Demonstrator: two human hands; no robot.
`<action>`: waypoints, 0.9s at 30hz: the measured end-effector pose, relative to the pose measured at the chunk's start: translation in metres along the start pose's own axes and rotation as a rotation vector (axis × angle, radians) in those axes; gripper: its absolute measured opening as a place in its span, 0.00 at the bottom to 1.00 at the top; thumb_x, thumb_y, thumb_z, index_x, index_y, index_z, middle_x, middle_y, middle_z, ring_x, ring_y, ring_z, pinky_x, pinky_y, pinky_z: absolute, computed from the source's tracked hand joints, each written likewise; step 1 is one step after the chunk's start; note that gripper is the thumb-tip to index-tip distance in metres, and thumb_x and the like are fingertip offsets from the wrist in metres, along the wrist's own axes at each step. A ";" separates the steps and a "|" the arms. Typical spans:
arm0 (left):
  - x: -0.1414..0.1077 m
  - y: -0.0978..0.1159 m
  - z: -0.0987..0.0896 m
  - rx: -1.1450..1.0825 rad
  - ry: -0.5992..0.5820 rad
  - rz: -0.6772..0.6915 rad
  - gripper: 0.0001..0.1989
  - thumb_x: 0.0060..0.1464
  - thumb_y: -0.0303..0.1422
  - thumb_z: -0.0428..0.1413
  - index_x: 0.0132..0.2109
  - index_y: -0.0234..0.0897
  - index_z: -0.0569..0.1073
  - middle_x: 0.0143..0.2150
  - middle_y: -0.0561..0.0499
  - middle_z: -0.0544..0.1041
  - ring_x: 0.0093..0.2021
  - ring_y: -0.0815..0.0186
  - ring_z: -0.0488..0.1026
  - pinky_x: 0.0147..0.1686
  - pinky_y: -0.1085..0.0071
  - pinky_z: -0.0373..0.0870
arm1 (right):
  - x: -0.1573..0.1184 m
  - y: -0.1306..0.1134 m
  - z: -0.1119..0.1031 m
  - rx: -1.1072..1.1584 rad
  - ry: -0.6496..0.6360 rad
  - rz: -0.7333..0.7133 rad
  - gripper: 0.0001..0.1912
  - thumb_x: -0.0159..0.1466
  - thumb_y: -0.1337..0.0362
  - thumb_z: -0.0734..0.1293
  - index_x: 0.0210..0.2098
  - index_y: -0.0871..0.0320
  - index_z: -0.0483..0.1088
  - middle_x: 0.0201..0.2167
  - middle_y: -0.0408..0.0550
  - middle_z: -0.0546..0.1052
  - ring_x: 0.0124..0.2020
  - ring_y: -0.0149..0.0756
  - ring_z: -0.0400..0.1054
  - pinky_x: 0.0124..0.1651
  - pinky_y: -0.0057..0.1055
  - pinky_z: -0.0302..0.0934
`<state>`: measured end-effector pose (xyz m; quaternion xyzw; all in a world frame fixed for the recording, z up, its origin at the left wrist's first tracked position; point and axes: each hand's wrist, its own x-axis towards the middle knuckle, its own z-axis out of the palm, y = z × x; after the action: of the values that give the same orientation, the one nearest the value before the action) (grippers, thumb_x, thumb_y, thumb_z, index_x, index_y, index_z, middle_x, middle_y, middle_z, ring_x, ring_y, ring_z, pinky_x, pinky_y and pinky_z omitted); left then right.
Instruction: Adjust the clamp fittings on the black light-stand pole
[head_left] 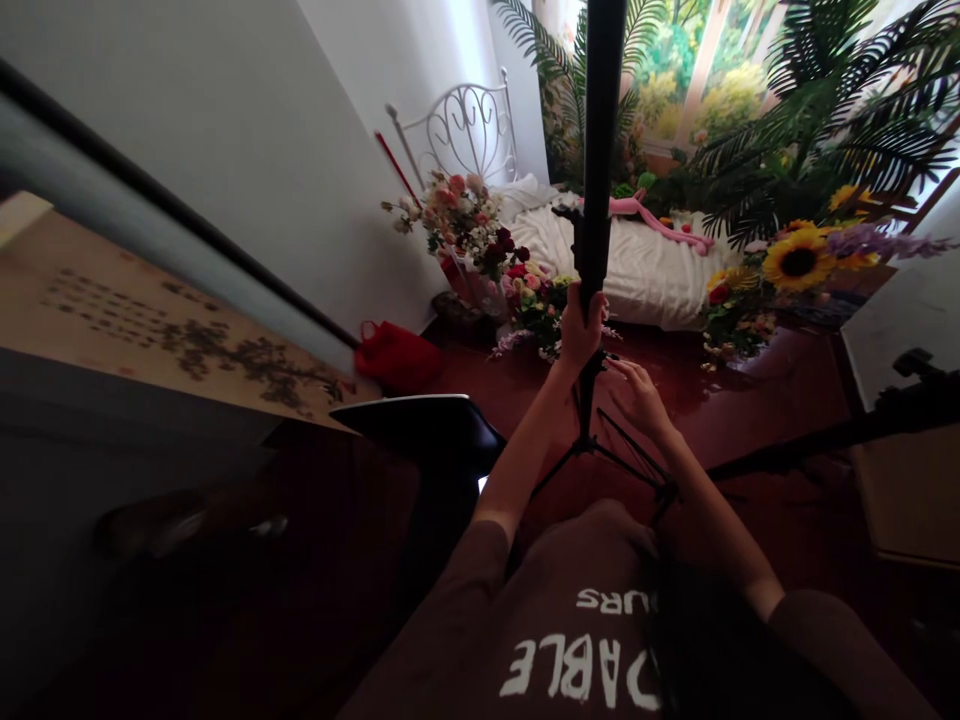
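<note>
"Where is the black pole (602,150) lying against the fingers?"

"It is standing nearly upright, and the left hand (581,330) is gripping it. The fingers are curling closed around the shaft, just above the spreading legs (585,446) on the red floor (780,400)."

"And the right hand (637,395)?"

"That one is hovering lower, on the pole's right side. Its fingers are reaching toward a small dark knob (612,358), partly extended and open, not wrapping around anything. I can't tell whether the fingertips are touching the knob."

"What is surrounding them?"

"Beyond the pole, a white-covered bed (645,275) is sitting with flowers (457,210) by its near left corner and sunflowers (799,258) to the right. A red bag (397,355) is resting on the floor by the wall, to the left of the hands."
</note>
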<state>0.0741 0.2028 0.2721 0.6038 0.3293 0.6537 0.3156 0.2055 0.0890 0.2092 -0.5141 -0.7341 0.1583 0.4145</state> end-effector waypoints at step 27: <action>0.019 0.003 0.004 0.010 0.007 0.097 0.20 0.62 0.51 0.50 0.49 0.42 0.69 0.27 0.56 0.71 0.23 0.75 0.68 0.26 0.75 0.65 | 0.016 0.018 0.008 -0.151 0.185 0.015 0.22 0.67 0.49 0.65 0.58 0.46 0.71 0.54 0.50 0.76 0.55 0.47 0.66 0.58 0.43 0.62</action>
<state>0.0767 0.2166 0.2860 0.6184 0.3040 0.6687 0.2794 0.2086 0.1125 0.1991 -0.5617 -0.6987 0.0573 0.4394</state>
